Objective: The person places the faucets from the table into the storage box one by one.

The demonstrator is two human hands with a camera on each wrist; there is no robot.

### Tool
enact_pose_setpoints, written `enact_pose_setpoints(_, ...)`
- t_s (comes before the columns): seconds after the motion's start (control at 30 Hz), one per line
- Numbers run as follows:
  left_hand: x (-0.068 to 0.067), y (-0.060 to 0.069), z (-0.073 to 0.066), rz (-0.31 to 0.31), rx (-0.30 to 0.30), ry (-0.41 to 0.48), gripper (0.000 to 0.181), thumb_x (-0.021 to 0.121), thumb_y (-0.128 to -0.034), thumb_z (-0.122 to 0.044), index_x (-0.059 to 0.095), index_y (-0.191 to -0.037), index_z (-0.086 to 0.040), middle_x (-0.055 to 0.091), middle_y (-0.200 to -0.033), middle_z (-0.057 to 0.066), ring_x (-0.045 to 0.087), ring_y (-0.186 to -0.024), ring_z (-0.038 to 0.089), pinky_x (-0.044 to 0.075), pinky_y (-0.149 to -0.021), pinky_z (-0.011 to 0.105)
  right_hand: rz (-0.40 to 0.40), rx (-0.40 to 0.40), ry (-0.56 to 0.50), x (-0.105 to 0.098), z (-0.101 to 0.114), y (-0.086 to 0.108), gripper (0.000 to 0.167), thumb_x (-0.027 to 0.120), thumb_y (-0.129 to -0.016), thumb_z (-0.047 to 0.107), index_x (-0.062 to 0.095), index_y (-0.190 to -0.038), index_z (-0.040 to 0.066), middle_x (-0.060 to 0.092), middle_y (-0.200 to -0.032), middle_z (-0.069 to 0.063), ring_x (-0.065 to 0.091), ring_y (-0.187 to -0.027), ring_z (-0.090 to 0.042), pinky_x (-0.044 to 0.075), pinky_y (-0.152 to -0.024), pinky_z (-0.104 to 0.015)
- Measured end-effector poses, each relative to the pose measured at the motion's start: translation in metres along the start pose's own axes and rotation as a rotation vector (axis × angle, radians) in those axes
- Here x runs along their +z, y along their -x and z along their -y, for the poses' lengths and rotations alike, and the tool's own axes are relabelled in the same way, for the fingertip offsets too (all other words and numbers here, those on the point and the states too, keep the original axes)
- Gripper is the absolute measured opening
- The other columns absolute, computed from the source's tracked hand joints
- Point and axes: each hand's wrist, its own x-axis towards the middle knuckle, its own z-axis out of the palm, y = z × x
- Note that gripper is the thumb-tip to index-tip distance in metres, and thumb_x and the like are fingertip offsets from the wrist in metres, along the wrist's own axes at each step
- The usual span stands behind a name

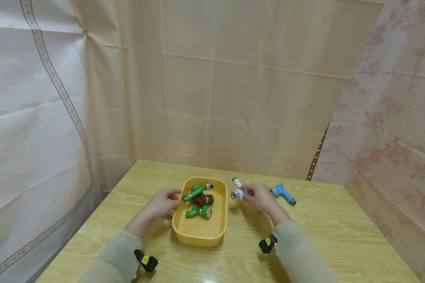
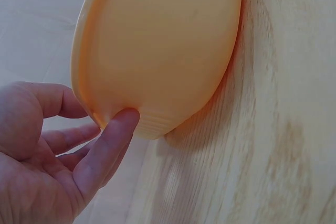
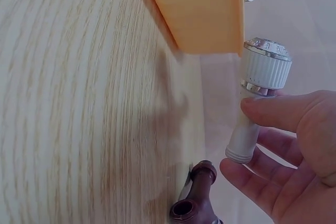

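My right hand [image 1: 262, 198] holds a white tap [image 1: 238, 194] above the table, just right of a yellow bin [image 1: 200, 239]. In the right wrist view, the thumb and fingers pinch the body of this white tap [image 3: 260, 72], below its ribbed, chrome-capped knob. My left hand [image 1: 161, 204] is at the bin's left side; its fingertips touch the outer wall and rim in the left wrist view. Inside the bin lie green taps [image 1: 195, 193] and a brown tap [image 1: 206, 200], piled together.
A blue tap [image 1: 282, 193] lies on the wooden table [image 1: 326, 236], right of my right hand. Another dark brown tap [image 3: 195, 198] shows low in the right wrist view, beneath the hand. Hanging curtains [image 1: 226, 90] surround the table's back and sides.
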Motion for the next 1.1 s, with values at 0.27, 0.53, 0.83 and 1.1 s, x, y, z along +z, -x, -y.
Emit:
enact_pose_setpoints(0.27, 0.0, 0.0, -0.001, -0.001, -0.002, -0.007, 0.053, 0.059, -0.0919, -0.001, 0.053, -0.144, -0.001, 0.055, -0.124, 0.021, 0.064, -0.098, 0.031, 0.063, -0.062, 0.043, 0.018, -0.036, -0.012, -0.002, 0.001, 0.004, 0.028, 0.074, -0.09, 0.002, 0.076, -0.116, 0.012, 0.072, -0.102, -0.005, 0.064, -0.084, -0.016, 0.055, -0.073, -0.036)
enact_pose_setpoints(0.53, -0.001, 0.002, -0.001, 0.009, 0.001, -0.006, 0.053, 0.058, -0.0922, -0.001, 0.052, -0.145, -0.001, 0.056, -0.124, 0.021, 0.064, -0.097, 0.03, 0.063, -0.062, 0.043, 0.032, -0.059, -0.013, -0.007, 0.005, 0.008, 0.028, 0.074, -0.09, 0.002, 0.076, -0.115, 0.013, 0.072, -0.102, -0.004, 0.062, -0.083, -0.015, 0.055, -0.072, -0.033)
enact_pose_setpoints(0.83, 0.0, 0.003, -0.002, 0.007, 0.002, -0.013, 0.052, 0.058, -0.0928, -0.001, 0.052, -0.145, -0.001, 0.056, -0.123, 0.02, 0.064, -0.096, 0.03, 0.063, -0.061, 0.043, 0.041, -0.093, 0.002, -0.009, 0.007, 0.01, 0.027, 0.075, -0.09, 0.002, 0.077, -0.114, 0.014, 0.071, -0.098, -0.001, 0.06, -0.079, -0.013, 0.053, -0.069, -0.032)
enact_pose_setpoints(1.1, 0.0, 0.003, -0.003, 0.005, 0.0, -0.008, 0.053, 0.058, -0.0927, -0.001, 0.052, -0.145, -0.001, 0.056, -0.124, 0.02, 0.064, -0.097, 0.03, 0.063, -0.062, 0.042, 0.06, -0.11, 0.041, -0.012, 0.012, 0.011, 0.027, 0.075, -0.091, 0.006, 0.076, -0.115, 0.016, 0.062, -0.083, 0.002, 0.05, -0.071, -0.014, 0.044, -0.061, -0.029)
